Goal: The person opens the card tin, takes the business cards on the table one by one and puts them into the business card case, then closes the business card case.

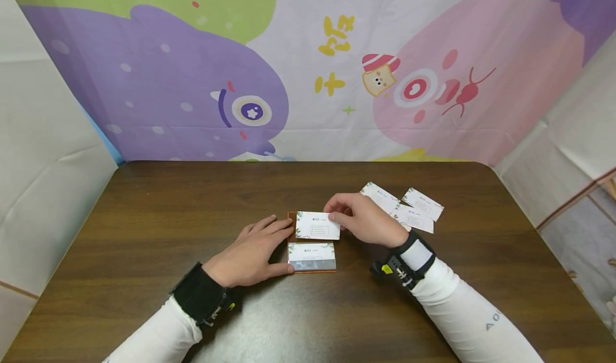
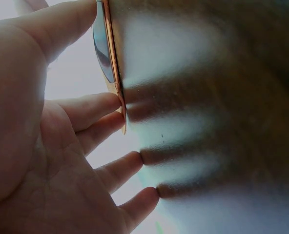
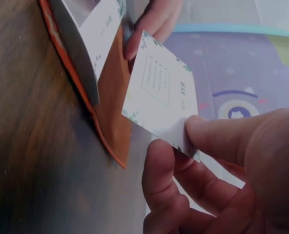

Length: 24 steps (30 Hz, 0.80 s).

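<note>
My right hand [image 1: 364, 218] pinches a white business card [image 1: 315, 225] between thumb and fingers by its right end. The card, printed with green leaves and small text, hovers over the upper half of an open brown card holder [image 3: 116, 105]. In the holder's lower half, another card [image 1: 310, 250] sits partly inside a pocket [image 1: 313, 265]. My left hand [image 1: 252, 250] lies with extended fingers along the holder's left edge, thumb by the pocket and fingertips at the brown cover. In the left wrist view, the thumb [image 2: 71, 27] and fingers touch the holder's edge and the tabletop.
Several loose white cards [image 1: 417, 217] lie overlapping on the dark wooden table [image 1: 183, 192], to the right beyond my right hand. A cartoon-printed cloth [image 1: 327, 112] hangs behind the table's far edge, with pale cloth walls [image 1: 53, 138] at both sides.
</note>
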{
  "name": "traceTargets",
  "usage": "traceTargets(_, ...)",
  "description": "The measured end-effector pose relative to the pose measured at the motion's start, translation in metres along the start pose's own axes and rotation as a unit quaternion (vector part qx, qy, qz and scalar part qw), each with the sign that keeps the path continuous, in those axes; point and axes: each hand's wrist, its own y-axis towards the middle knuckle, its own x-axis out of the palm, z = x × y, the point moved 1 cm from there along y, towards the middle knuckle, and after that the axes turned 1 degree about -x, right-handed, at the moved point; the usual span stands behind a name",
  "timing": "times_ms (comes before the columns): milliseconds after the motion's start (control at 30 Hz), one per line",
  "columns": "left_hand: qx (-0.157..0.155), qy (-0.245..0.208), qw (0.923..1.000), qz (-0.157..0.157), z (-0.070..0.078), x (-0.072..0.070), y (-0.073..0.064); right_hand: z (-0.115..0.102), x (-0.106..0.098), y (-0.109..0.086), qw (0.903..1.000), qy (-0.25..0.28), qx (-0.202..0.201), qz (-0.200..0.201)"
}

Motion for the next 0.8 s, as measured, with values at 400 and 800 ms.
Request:
traceTargets(400, -0.002, -0.007, 1.0000, -0.004, 0.000, 0.000, 0.000, -0.007, 0.012, 0.002, 0.9997, -0.005, -0.007, -0.023)
traceTargets(800, 0.004, -0.007, 1.0000, -0.001, -0.001, -0.001, 0.000, -0.007, 0.019, 0.002, 0.9991, -0.007, -0.005, -0.042)
